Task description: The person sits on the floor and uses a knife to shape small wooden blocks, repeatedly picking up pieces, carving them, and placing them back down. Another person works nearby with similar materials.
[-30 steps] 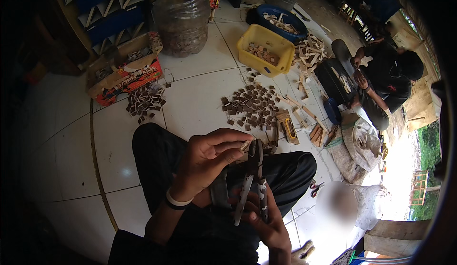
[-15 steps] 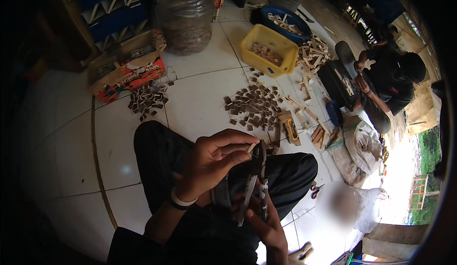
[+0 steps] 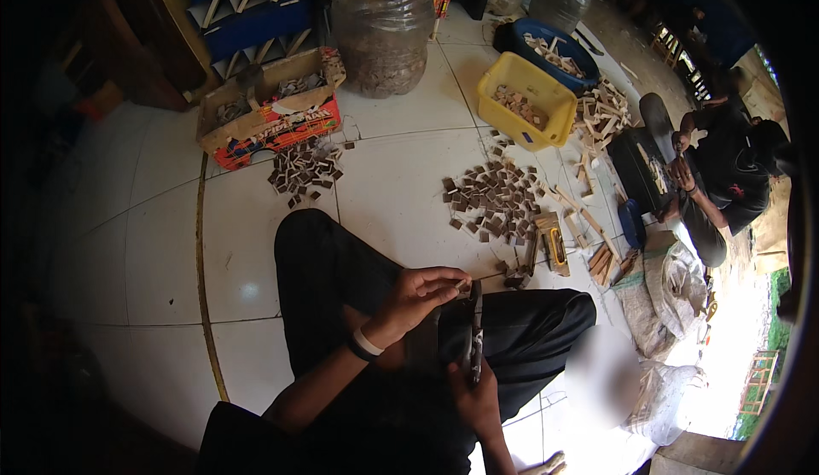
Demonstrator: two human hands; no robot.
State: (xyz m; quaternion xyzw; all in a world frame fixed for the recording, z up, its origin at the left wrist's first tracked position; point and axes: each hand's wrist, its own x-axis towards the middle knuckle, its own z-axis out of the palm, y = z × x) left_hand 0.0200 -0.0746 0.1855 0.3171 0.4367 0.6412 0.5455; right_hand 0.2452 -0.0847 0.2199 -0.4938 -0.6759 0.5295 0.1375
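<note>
The right hand [image 3: 478, 394] is clamped on the handles of dark metal pliers [image 3: 474, 330]. The left hand [image 3: 418, 291] pinches a small pale wooden chip [image 3: 461, 285] at their tip; the chip looks light, stiff and easily dropped, best held by its edges.

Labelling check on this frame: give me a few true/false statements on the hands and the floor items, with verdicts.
1. The right hand grips a dark metal plier-like tool. True.
2. The left hand rests on the white tiled floor. False: its fingers pinch a small piece at the tool's tip.
3. The yellow plastic bin is empty. False: it holds small pieces.
4. A large clear plastic jar stands upright. True.
</note>
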